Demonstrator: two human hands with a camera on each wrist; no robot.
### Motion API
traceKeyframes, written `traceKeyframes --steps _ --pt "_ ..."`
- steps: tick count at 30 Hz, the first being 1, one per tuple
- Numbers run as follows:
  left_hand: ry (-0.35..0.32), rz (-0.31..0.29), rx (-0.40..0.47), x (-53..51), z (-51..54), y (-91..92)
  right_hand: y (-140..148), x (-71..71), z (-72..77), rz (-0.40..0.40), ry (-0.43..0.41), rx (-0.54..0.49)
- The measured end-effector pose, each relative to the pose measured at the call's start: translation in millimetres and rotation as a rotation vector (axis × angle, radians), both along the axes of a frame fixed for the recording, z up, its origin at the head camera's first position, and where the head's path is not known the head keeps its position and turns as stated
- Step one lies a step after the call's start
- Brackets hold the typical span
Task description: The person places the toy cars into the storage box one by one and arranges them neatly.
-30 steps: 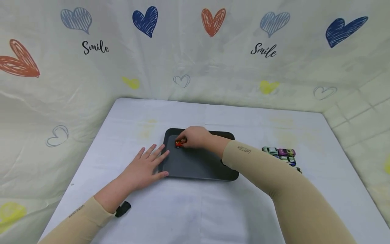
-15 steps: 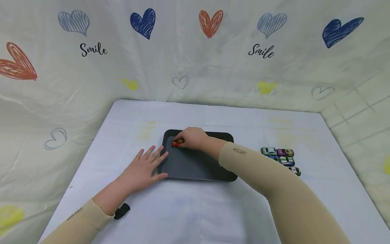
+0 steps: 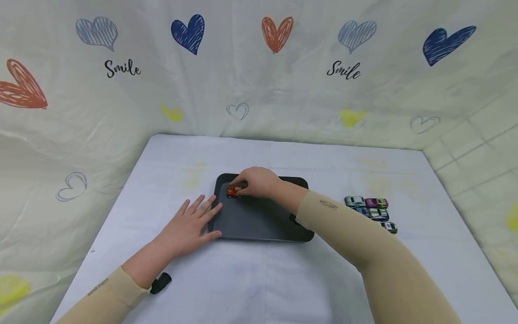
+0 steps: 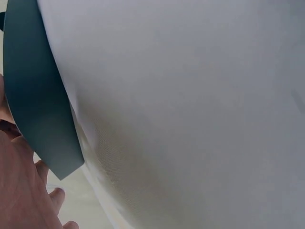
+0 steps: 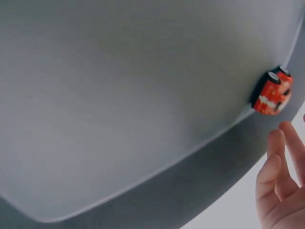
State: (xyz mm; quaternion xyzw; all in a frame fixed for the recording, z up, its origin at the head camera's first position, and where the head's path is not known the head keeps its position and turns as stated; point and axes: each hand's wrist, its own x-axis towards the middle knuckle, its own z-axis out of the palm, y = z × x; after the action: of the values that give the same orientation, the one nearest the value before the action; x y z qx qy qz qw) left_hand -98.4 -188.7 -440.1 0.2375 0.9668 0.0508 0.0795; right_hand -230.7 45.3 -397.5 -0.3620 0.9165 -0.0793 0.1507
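A small red toy car [image 3: 232, 191] sits in the far left corner of a dark grey tray [image 3: 263, 225]. My right hand [image 3: 259, 182] arches over the tray just beside the car. In the right wrist view, the fingertips of the right hand [image 5: 281, 186] stand a little apart from the red car [image 5: 274, 93], which rests against the tray's wall [image 5: 190, 176]. My left hand [image 3: 186, 229] lies with spread fingers at the tray's left rim, the fingertips touching it. The left wrist view shows part of that hand [image 4: 19, 186] next to the tray's outer side [image 4: 38, 90].
Several toy cars [image 3: 376, 203] stand in short rows to the right of the tray, partly hidden by my right sleeve [image 3: 348, 225]. A black object [image 3: 161, 283] shows at my left wrist. A white cloth [image 3: 243, 279] covers the table, and a heart-printed sheet [image 3: 259, 81] hangs behind.
The red car has moved slightly left into the tray's far corner, and my right hand's fingers have loosened from it. My left hand has stayed at the rim. The head view has shifted slightly.
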Motion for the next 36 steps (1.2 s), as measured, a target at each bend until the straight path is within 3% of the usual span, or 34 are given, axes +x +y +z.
traceKeyframes --steps 11,18,24,36 --pt "0.017 0.014 0.026 0.9 -2.1 -0.4 41 -0.2 35.4 -0.081 -0.012 -0.084" --pt "0.008 0.011 0.066 3.0 -0.5 -0.8 83 7.6 44.7 -0.112 0.007 -0.154" --pt "-0.002 0.008 0.054 1.6 -2.1 -1.8 122 18.9 43.3 -0.147 0.025 -0.179" --pt "0.001 0.008 0.043 1.8 -3.5 -1.0 210 49.7 17.0 -0.209 -0.064 -0.096"
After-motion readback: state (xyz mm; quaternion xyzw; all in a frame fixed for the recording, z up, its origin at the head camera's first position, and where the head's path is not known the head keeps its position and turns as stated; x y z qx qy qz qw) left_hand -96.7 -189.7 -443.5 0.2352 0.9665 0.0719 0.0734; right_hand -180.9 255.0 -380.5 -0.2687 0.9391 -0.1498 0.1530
